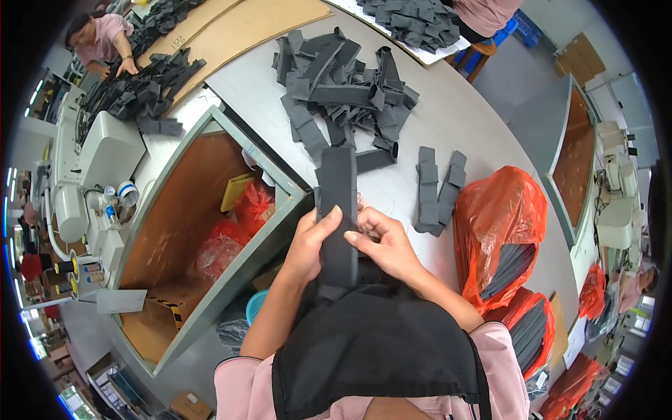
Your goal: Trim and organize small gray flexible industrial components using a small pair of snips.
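Note:
A long dark grey fabric strip (339, 185) stretches away from my body at the table's near edge. My left hand (311, 241) grips its left side, the thumb lying on top. On the opposite side my right hand (385, 245) pinches the strip's edge between thumb and fingers; some fingertips are hidden. The strip's far end meets a loose heap of similar grey fabric strips (336, 91). Right of the heap lie two small groups of strips, one a left stack (428, 185) and the other a slanted right stack (451, 185).
Red plastic bags (493, 210) of dark strips stand at the right. An open-fronted wooden cabinet (189, 182) holding red bags is at the left. Another person (101, 42) handles dark strips at the far left, near a sewing machine (112, 150). More strips (409, 24) lie at the back.

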The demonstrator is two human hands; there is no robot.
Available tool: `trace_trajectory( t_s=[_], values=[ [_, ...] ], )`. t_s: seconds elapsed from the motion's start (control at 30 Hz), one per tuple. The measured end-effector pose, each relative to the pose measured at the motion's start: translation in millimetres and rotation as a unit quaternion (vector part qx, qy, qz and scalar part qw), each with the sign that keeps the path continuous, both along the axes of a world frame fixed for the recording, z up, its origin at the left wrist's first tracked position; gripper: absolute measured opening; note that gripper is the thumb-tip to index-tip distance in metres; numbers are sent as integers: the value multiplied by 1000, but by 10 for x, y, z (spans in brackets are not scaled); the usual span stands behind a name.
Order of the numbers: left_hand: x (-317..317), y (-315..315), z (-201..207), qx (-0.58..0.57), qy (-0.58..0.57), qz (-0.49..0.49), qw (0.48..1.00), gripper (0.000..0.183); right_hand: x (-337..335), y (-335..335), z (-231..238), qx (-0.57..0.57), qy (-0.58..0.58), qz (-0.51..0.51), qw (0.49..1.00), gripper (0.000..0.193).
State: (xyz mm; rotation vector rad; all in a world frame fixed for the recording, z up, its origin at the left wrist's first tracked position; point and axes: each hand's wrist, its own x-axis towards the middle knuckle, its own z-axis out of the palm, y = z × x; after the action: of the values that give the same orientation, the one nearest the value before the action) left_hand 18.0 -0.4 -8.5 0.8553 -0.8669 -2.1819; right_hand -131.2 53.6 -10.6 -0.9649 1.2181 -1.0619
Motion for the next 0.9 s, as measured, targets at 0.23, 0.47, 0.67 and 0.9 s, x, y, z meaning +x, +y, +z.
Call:
trace_trajectory(
  t_s=[0.23, 0.47, 0.67, 0.9],
  values=[
    [-16, -9, 65, 18, 23, 22, 999, 43, -217, 54, 236, -194, 374, -114, 900, 34],
    [-30, 31, 109, 28, -25, 2, 999, 32, -285, -94, 242, -289, 468, -87, 831, 27],
    [-12, 32, 126, 40, -27, 20, 999, 29, -261, -56, 235, -288, 465, -84, 833, 27],
    [-25, 55, 126, 49, -31, 5, 998, 24, -246, -38, 209, -276, 445, -89, 847, 23]
  ],
)
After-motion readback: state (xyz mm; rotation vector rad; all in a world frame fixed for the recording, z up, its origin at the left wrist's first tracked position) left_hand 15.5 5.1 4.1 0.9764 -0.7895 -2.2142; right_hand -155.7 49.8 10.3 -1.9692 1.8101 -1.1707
